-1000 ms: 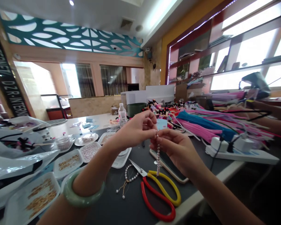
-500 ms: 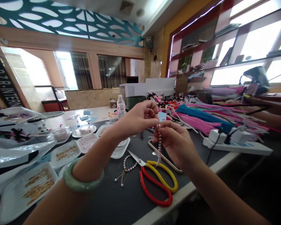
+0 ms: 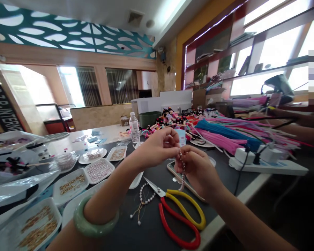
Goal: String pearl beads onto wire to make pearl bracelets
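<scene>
My left hand (image 3: 161, 148), with a green bangle (image 3: 95, 225) on its wrist, is closed in a pinch at the top end of a string of small pinkish beads (image 3: 183, 174). Fingertips of my right hand (image 3: 200, 169) meet it there, also pinching the strand, which hangs down beside the right palm. What exactly lies between the fingertips is too small to tell. Below the hands are scissors (image 3: 159, 191) with one red and one yellow handle, blades apart. Left of them lies a white-beaded bracelet (image 3: 147, 201) with a gold-coloured cord. A phone (image 3: 172, 166) is partly behind my right hand.
White trays of pink beads (image 3: 99, 170) and gold-coloured pieces (image 3: 72, 184) stand at left. A water bottle (image 3: 134, 128) is behind my left hand. Pink and blue pipe cleaners (image 3: 225, 134) and a power strip (image 3: 272, 166) sit at right. Another person's arm (image 3: 290, 129) shows beyond.
The view has tilted up, so the table things appear lower. My hands stay together on the bead strand, with their fingertips slightly shifted.
</scene>
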The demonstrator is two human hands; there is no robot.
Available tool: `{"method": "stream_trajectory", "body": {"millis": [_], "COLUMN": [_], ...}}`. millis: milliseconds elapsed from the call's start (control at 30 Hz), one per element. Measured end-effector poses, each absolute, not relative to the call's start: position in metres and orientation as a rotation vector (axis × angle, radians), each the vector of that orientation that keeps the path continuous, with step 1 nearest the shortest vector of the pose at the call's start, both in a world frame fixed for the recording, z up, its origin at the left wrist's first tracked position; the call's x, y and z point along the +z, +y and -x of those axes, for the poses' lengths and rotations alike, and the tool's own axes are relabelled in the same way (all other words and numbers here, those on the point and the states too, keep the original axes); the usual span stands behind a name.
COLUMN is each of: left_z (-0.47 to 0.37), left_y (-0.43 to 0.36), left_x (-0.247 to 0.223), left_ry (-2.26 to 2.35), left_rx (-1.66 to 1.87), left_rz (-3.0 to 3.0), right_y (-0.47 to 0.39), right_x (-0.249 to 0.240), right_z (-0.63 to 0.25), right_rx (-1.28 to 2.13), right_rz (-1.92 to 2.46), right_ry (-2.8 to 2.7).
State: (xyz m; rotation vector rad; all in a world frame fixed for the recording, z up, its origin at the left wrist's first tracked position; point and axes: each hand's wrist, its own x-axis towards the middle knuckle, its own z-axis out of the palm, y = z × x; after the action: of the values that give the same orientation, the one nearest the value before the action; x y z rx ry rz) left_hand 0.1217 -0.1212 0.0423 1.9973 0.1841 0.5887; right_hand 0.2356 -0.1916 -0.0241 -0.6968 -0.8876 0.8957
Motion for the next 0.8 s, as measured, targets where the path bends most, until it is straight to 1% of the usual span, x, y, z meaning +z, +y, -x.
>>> {"method": "stream_trajectory", "body": {"millis": [167,467,800], "left_z": [-0.129,-0.129,-0.122], "left_y": [-0.119,-0.113,-0.102], "left_x": [0.035,0.029,0.027], "left_ry": [0.175,0.233,0.235], "left_rx": [0.581,0.576,0.513], "left_rz": [-2.037,-1.854,-1.65], "right_y": [-0.19,-0.189,-0.188], "right_x": [-0.031,-0.032,-0.034], "right_z": [-0.228,-0.222,-0.221], "right_rx": [0.83,0.921,0.935], "right_rz": [0.699,0.664,0.674], "right_ry": [-0.762,-0.66,-0.727]}}
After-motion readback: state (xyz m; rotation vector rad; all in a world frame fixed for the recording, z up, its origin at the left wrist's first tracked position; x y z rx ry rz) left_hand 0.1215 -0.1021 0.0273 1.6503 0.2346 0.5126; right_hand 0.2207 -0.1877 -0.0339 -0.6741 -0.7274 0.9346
